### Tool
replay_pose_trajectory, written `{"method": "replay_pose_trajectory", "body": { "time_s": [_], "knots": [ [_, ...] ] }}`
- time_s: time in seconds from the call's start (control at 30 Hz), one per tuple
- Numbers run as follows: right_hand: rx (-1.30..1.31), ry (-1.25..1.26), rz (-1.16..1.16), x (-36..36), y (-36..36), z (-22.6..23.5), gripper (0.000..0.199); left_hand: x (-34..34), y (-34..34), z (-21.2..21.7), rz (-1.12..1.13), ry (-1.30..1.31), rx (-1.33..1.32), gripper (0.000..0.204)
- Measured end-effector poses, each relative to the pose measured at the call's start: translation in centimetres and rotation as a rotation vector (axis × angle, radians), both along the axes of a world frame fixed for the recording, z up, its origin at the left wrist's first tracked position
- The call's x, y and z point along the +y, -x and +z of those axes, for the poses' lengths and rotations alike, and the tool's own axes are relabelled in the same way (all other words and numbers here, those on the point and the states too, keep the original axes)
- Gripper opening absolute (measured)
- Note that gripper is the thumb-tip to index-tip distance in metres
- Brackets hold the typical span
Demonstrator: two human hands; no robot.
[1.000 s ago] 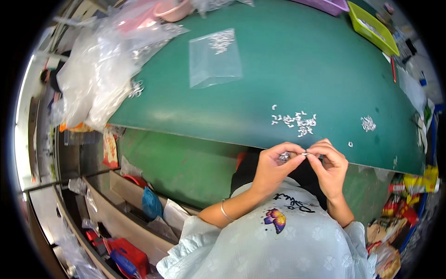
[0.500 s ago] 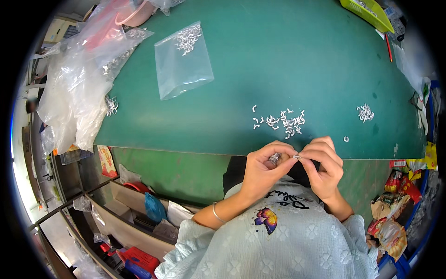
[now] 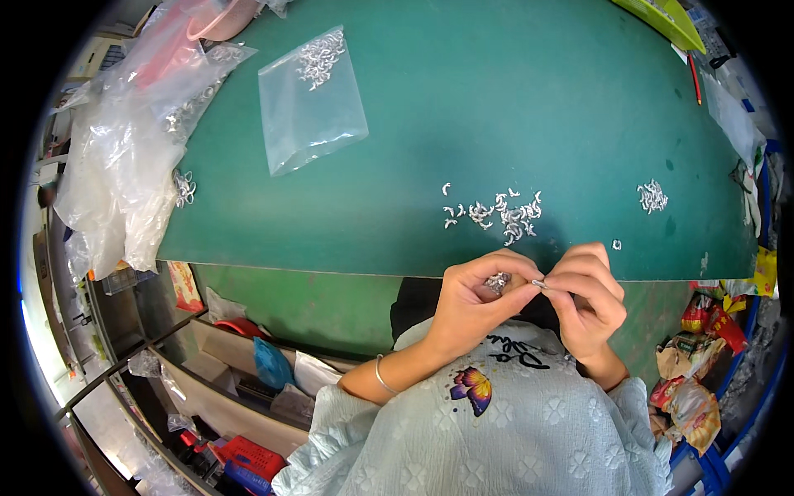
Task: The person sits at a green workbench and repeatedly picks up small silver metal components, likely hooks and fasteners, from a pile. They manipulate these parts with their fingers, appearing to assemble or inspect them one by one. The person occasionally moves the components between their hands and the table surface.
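At the table's near edge my left hand [image 3: 480, 293] is closed, with several small silvery metal pieces [image 3: 499, 283] cupped in its palm. Thumb and fingertips of both hands meet at one small metal piece [image 3: 538, 283], pinched between them. My right hand [image 3: 589, 302] is closed on it from the other side. Beyond the hands lies a loose scatter of small curved silvery pieces [image 3: 514, 217]. A tighter heap of small metal pieces [image 3: 652, 197] sits farther right, and a single squarish metal link [image 3: 617, 245] lies near my right hand.
A clear plastic bag [image 3: 310, 116] holding curved pieces lies on the green table [image 3: 397, 107]. Large plastic bags [image 3: 124, 157] and a pink basin [image 3: 222, 21] crowd the left. A green tray [image 3: 666, 21] and a red pencil [image 3: 695, 80] are at the far right.
Both hands have shifted slightly to the right, still joined at the small metal piece. The view has moved a little, and the table things keep their places.
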State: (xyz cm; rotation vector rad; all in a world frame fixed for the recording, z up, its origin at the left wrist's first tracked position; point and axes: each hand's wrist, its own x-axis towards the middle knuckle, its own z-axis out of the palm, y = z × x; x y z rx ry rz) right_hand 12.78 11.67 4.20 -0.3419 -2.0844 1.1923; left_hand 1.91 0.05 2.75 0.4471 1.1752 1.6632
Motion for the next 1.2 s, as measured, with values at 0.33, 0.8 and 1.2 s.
{"method": "replay_pose_trajectory", "body": {
  "time_s": [0.33,0.8,1.2],
  "knots": [
    [0.04,0.09,-0.023,0.2,-0.4,0.9,0.017,1.2,-0.1,1.3,-0.057,-0.067,-0.107,0.011],
    [0.074,0.11,-0.056,0.0,-0.6,1.6,0.017,1.9,-0.1,1.9,-0.069,-0.142,-0.165,0.009],
    [0.078,0.28,-0.025,-0.4,-0.7,2.1,0.013,1.7,-0.1,1.8,-0.099,-0.189,-0.281,0.009]
  ]
}}
